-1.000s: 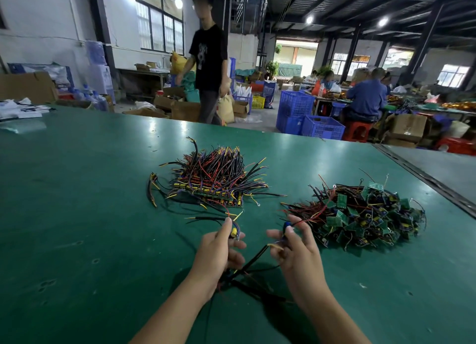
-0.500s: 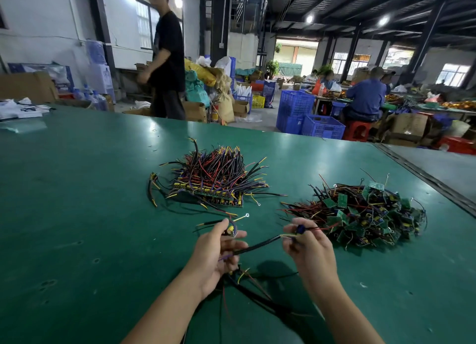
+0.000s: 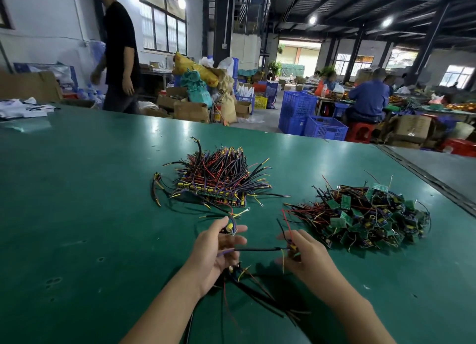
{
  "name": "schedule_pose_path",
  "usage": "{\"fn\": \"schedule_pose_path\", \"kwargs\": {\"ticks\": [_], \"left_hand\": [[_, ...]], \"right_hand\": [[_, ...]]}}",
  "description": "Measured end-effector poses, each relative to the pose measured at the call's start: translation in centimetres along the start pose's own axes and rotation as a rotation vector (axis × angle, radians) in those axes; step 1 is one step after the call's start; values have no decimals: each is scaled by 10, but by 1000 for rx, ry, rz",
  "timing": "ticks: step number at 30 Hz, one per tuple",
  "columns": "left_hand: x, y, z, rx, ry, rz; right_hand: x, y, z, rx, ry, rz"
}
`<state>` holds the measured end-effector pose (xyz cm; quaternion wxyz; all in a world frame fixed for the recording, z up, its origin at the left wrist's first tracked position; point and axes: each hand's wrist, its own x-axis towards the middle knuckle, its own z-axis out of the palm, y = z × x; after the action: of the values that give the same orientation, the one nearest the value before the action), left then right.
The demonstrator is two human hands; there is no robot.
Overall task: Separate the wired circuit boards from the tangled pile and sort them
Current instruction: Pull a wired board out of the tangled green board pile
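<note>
Now, both hands are low over the green counter [image 3: 77,214]. The left hand [image 3: 216,251] pinches a small wired board [image 3: 231,227] between thumb and forefinger, its other fingers loosely spread. The right hand [image 3: 306,253] curls its fingers round a second board [image 3: 293,247]. A black wire [image 3: 257,249] stretches between them. The sorted stack [image 3: 216,184] lies beyond the left hand, and the tangled pile [image 3: 365,214] is near the right.

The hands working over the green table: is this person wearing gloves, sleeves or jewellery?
No. The left hand and the right hand are bare, without gloves, and no ring shows. The forearms are bare too as far as the frame's lower edge: no sleeve, watch or bracelet is in view.
</note>
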<state>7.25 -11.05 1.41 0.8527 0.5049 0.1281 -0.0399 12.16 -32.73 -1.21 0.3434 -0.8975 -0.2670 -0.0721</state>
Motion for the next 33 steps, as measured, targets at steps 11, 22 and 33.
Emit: {"fn": "schedule_pose_path", "kwargs": {"ticks": [11,22,33], "left_hand": [[1,-1,0,-81,8,250],[-4,-6,1,108,-43,432],[2,-18,7,345,90,383]], "right_hand": [[-1,-4,-2,-140,101,-26],[-2,-11,5,-384,93,92],[1,-19,12,645,116,370]]}}
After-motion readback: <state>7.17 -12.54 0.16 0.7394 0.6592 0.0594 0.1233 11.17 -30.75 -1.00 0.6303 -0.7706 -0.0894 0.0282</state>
